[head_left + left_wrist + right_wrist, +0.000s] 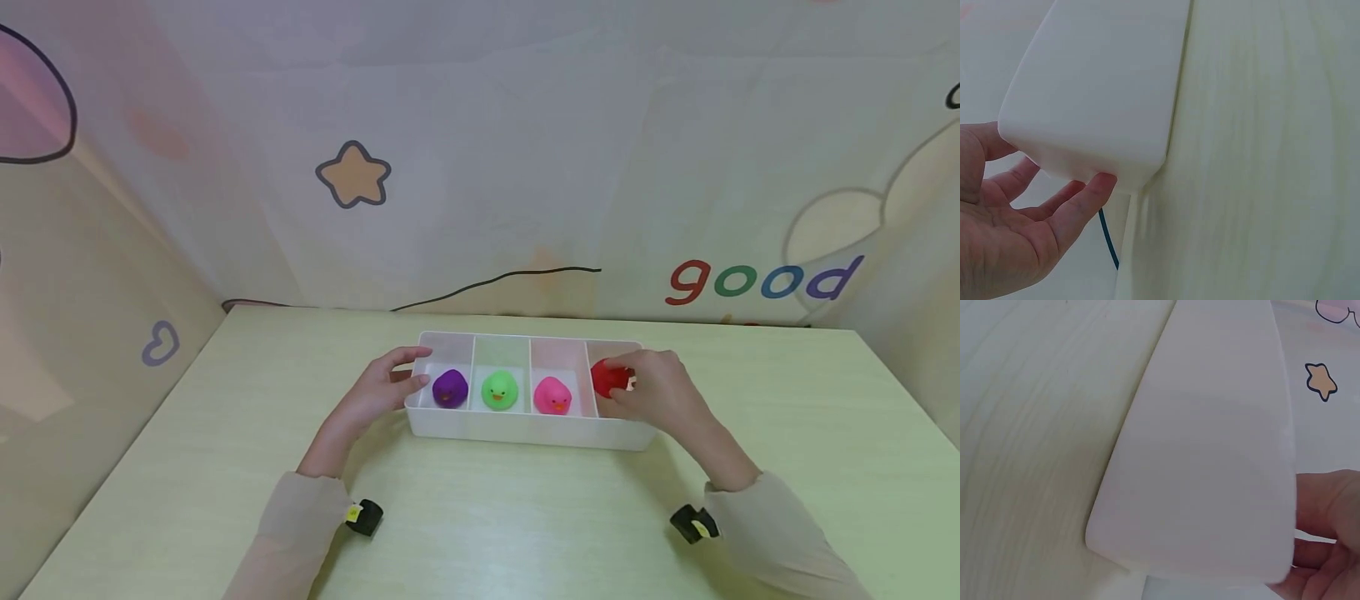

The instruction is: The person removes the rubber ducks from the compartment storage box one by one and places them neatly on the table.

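A long white tray (pixel 480 425) with dividers lies on the table. From left to right its compartments hold a purple toy duck (pixel 450 389), a green toy duck (pixel 499 390) and a pink toy duck (pixel 552 396). In the rightmost compartment, my right hand (pixel 660 392) grips a red toy duck (pixel 609 379), partly covered by the fingers. At the tray's left end my left hand (pixel 382 387) holds the wall, with the thumb at the rim; in the left wrist view its fingertips (pixel 1105 181) touch the outer side. The right wrist view shows the tray hiding the right fingertips.
The pale wooden table (pixel 495 517) extends on every side of the tray. A printed cloth backdrop (pixel 487 167) stands behind it. Black wrist cameras sit at the left sleeve (pixel 300 525) and right sleeve (pixel 772 533).
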